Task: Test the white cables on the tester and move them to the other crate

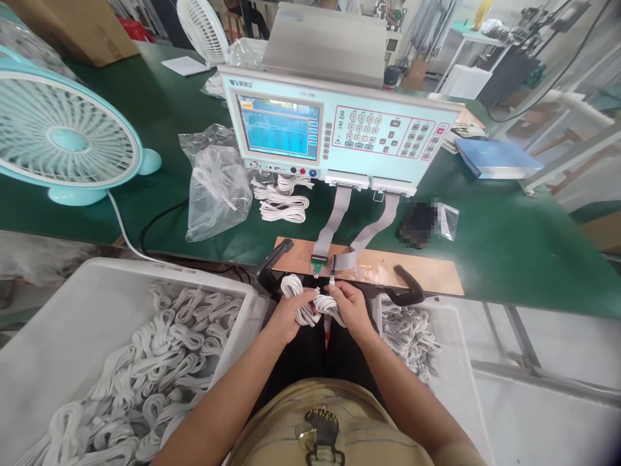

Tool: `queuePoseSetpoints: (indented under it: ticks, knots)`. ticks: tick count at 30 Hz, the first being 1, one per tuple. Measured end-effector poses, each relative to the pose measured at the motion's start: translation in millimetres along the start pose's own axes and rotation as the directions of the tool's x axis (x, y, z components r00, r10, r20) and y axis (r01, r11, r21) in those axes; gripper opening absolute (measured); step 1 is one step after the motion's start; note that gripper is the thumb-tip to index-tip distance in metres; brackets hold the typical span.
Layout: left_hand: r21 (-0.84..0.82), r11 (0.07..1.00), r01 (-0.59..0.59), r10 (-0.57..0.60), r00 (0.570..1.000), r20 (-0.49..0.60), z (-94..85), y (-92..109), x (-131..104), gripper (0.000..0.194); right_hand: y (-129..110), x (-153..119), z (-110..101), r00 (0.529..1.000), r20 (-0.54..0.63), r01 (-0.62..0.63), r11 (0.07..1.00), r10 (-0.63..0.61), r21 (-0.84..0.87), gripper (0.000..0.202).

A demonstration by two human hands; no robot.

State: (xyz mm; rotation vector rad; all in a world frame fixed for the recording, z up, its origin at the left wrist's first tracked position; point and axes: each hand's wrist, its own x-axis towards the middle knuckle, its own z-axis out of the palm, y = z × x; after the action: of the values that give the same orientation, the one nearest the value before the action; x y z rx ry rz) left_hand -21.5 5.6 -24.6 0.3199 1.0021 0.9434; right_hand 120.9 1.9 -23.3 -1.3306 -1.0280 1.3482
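Note:
My left hand (290,317) is closed on a coiled white cable (292,287), just in front of the wooden board (431,272). In my right hand (353,309), the fingers pinch a white cable plug at the right-hand connector (332,264) on the board's edge; whether it is fully seated cannot be told. That cable's coil (326,304) hangs between my hands. Beside it, the small green connector board (319,266) has no cable in front of it. Two grey ribbon cables (331,223) run from these connectors up to the tester (398,129), whose screen is lit.
Bins of coiled white cables stand at left (87,272) and right (466,362). Black clamps (274,262) hold the board. A fan (68,139), a plastic bag (218,188), more coils (284,208) and a blue folder (499,158) lie or stand on the green table (524,246).

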Motion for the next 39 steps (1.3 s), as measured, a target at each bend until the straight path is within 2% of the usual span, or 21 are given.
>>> queuePoseSetpoints:
  ticks: [3,6,9,11,14,16,20,27,30,39]
  knots:
    - [-0.013,0.996,0.084,-0.083,0.996,0.036,-2.9,6.8,0.5,0.019,-3.3,0.1,2.0,0.998,0.002,-0.066,0.995,0.066,0.073,0.027]
    - [0.025,0.993,0.111,-0.113,0.991,0.076,-4.9,14.7,-0.7,0.019,-7.5,0.2,5.6,0.986,0.002,-0.165,0.97,0.167,0.177,0.031]
    - [0.112,0.99,0.088,-0.101,0.988,0.113,-5.0,20.8,-2.5,0.021,-12.1,1.1,9.3,0.971,-0.005,-0.231,0.935,0.241,0.27,0.034]
    - [0.179,0.983,0.025,-0.046,0.992,0.115,-4.1,21.8,-3.1,0.021,-14.4,1.9,10.6,0.966,-0.009,-0.243,0.918,0.259,0.314,0.032]
    - [0.263,0.955,-0.134,0.126,0.991,0.045,-1.6,18.1,-1.5,0.023,-15.5,3.3,9.8,0.973,-0.006,-0.22,0.926,0.233,0.306,0.03]
    - [0.292,0.929,-0.228,0.245,0.969,-0.023,0.8,14.2,0.9,0.024,-14.4,4.1,7.9,0.981,0.012,-0.19,0.945,0.194,0.268,0.028]
    - [0.239,0.917,-0.319,0.353,0.928,-0.118,7.7,9.8,4.9,0.024,-11.0,5.4,4.0,0.989,0.048,-0.15,0.964,0.143,0.221,0.026]
    - [0.247,0.914,-0.323,0.365,0.92,-0.146,13.5,7.9,8.0,0.021,-12.7,5.5,2.8,0.991,0.064,-0.126,0.974,0.115,0.187,0.026]
    - [0.192,0.92,-0.343,0.372,0.917,-0.143,15.6,7.1,6.8,0.02,-12.4,5.7,3.0,0.99,0.068,-0.131,0.973,0.12,0.191,0.024]
    - [0.212,0.929,-0.302,0.333,0.934,-0.127,17.6,12.3,4.6,0.017,-8.1,6.2,1.7,0.992,0.07,-0.12,0.974,0.108,0.193,0.025]
